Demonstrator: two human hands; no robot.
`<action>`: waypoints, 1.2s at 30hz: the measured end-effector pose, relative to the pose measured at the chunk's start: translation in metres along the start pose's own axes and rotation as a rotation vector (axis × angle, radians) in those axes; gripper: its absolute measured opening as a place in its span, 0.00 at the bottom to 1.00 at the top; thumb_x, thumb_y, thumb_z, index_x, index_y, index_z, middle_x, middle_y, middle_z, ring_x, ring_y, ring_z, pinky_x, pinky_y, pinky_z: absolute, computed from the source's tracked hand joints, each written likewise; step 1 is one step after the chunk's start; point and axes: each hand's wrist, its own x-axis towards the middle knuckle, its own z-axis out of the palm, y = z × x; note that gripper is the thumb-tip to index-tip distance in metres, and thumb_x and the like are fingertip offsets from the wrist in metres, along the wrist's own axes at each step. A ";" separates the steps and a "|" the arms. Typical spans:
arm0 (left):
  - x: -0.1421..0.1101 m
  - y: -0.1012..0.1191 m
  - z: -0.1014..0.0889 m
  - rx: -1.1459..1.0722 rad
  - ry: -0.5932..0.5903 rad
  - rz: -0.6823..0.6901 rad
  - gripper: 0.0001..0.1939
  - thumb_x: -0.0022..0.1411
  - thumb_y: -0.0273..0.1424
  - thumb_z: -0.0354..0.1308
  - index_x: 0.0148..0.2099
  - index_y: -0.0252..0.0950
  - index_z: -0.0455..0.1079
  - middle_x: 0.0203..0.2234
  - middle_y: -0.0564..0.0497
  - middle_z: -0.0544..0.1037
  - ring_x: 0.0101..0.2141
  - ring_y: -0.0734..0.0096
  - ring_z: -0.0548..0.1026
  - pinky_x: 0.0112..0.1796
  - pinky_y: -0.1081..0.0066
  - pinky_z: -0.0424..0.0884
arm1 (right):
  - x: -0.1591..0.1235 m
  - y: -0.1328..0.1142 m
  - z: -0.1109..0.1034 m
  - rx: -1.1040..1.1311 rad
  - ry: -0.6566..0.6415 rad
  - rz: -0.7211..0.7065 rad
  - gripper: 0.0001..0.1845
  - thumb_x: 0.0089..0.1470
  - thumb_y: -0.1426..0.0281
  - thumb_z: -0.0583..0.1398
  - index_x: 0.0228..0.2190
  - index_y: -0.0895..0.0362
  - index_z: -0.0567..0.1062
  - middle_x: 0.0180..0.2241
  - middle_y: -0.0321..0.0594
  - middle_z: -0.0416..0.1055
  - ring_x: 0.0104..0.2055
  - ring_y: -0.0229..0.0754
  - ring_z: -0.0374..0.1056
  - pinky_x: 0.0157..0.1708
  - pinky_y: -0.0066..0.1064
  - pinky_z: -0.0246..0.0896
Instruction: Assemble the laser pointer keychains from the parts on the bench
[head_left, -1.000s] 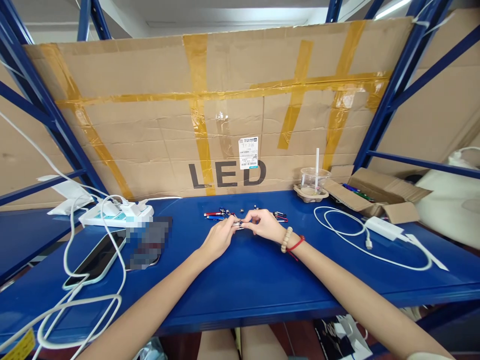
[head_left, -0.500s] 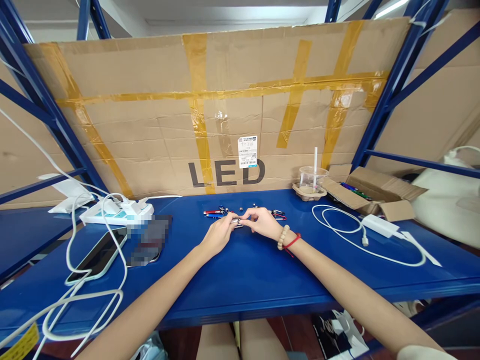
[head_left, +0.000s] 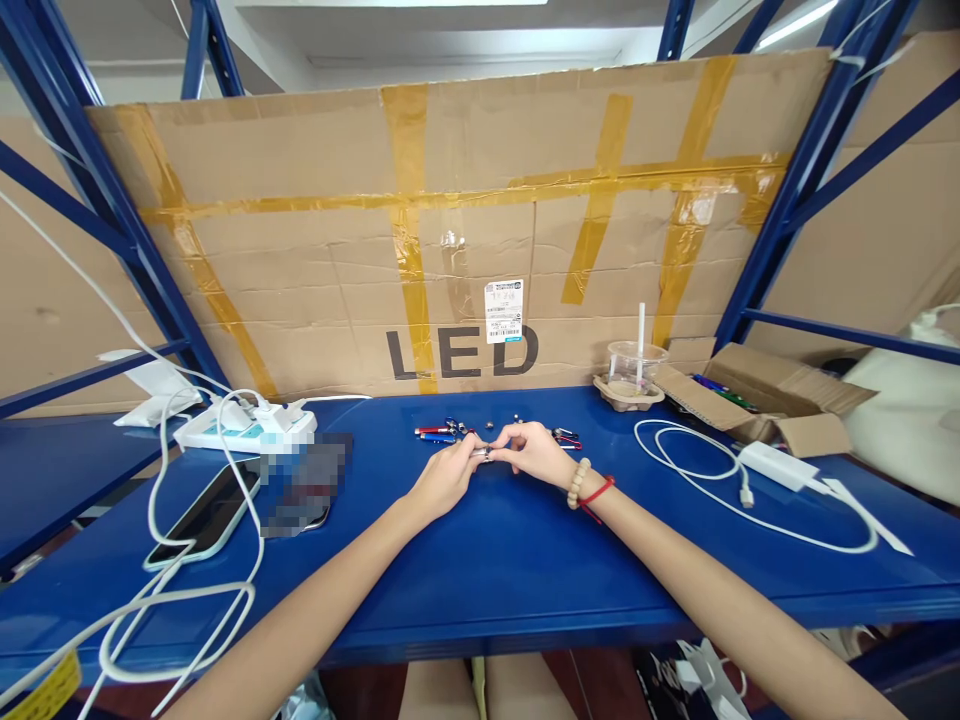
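Note:
My left hand (head_left: 445, 476) pinches a small silver piece (head_left: 482, 453) above the blue tabletop. Opposite it, the thumb and fingertips of my right hand (head_left: 536, 452) are closed at the piece's other end; its exact kind is too small to make out. Just beyond the left fingers lie slim red and blue metallic pieces (head_left: 436, 434) with silver ends. More small red and dark pieces (head_left: 568, 440) sit behind my right hand, partly hidden by it. A small round silver bit (head_left: 490, 425) rests between the two groups.
At the left are a white power strip (head_left: 247, 433), a phone (head_left: 206, 515), a dark blurred-out item (head_left: 307, 490) and looping white cables. To the right stand a clear cup (head_left: 634, 370) with a straw, an open cardboard box (head_left: 776, 390) and a white charger (head_left: 778, 466). Cardboard (head_left: 337, 300) backs the table.
The camera view has shifted slightly, so everything appears a little lower and to the right. Both hands keep their hold on the small silver piece, with only slight finger movement.

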 end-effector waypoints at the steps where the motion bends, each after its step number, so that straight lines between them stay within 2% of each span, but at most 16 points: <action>1: 0.000 -0.001 0.000 -0.003 -0.001 -0.005 0.10 0.63 0.32 0.38 0.42 0.38 0.58 0.32 0.51 0.72 0.33 0.69 0.71 0.33 0.72 0.64 | 0.000 0.000 0.000 0.000 0.003 0.001 0.18 0.44 0.56 0.60 0.25 0.60 0.74 0.12 0.34 0.65 0.15 0.33 0.62 0.19 0.23 0.54; 13: 0.003 0.000 0.000 -0.019 -0.026 -0.063 0.12 0.63 0.34 0.37 0.46 0.40 0.56 0.36 0.51 0.72 0.36 0.68 0.71 0.36 0.71 0.64 | 0.001 -0.001 -0.002 0.037 0.026 -0.025 0.18 0.44 0.56 0.60 0.27 0.60 0.74 0.14 0.34 0.66 0.16 0.34 0.63 0.20 0.24 0.56; 16: 0.003 0.001 -0.001 -0.005 -0.017 -0.080 0.12 0.63 0.35 0.36 0.46 0.40 0.56 0.37 0.51 0.72 0.36 0.68 0.71 0.36 0.71 0.64 | 0.001 -0.004 -0.003 0.013 0.029 -0.036 0.18 0.46 0.56 0.58 0.29 0.59 0.74 0.18 0.35 0.69 0.17 0.32 0.63 0.21 0.24 0.56; 21: 0.006 -0.003 0.002 -0.038 0.055 -0.131 0.12 0.64 0.35 0.36 0.45 0.39 0.56 0.35 0.51 0.72 0.34 0.69 0.71 0.34 0.71 0.64 | -0.001 -0.009 -0.006 -0.215 0.053 -0.040 0.15 0.46 0.58 0.59 0.36 0.53 0.74 0.30 0.33 0.73 0.20 0.30 0.64 0.22 0.23 0.53; 26: 0.010 -0.011 0.006 -0.114 0.161 -0.185 0.12 0.63 0.35 0.37 0.45 0.38 0.56 0.29 0.51 0.70 0.31 0.70 0.70 0.33 0.72 0.63 | -0.005 -0.014 -0.005 -0.457 0.023 -0.116 0.11 0.46 0.60 0.60 0.31 0.51 0.75 0.34 0.34 0.71 0.27 0.31 0.65 0.24 0.23 0.53; 30: 0.011 -0.014 0.009 -0.173 0.242 -0.199 0.12 0.63 0.36 0.36 0.41 0.37 0.57 0.25 0.52 0.68 0.28 0.71 0.69 0.32 0.73 0.62 | -0.005 -0.011 0.001 -0.500 -0.034 -0.267 0.10 0.49 0.62 0.58 0.32 0.52 0.76 0.37 0.37 0.69 0.39 0.36 0.65 0.35 0.25 0.57; 33: 0.011 -0.013 0.008 -0.187 0.280 -0.245 0.12 0.63 0.37 0.35 0.36 0.37 0.56 0.24 0.53 0.67 0.27 0.72 0.68 0.31 0.72 0.62 | -0.004 -0.007 0.004 -0.488 -0.064 -0.313 0.09 0.50 0.64 0.57 0.31 0.53 0.76 0.37 0.37 0.69 0.40 0.36 0.65 0.39 0.26 0.58; 36: 0.011 -0.012 0.008 -0.194 0.280 -0.301 0.08 0.62 0.36 0.39 0.34 0.37 0.52 0.24 0.54 0.66 0.25 0.73 0.67 0.28 0.73 0.60 | -0.003 -0.005 0.005 -0.485 -0.067 -0.318 0.09 0.51 0.65 0.57 0.29 0.54 0.76 0.37 0.37 0.69 0.39 0.36 0.65 0.39 0.26 0.59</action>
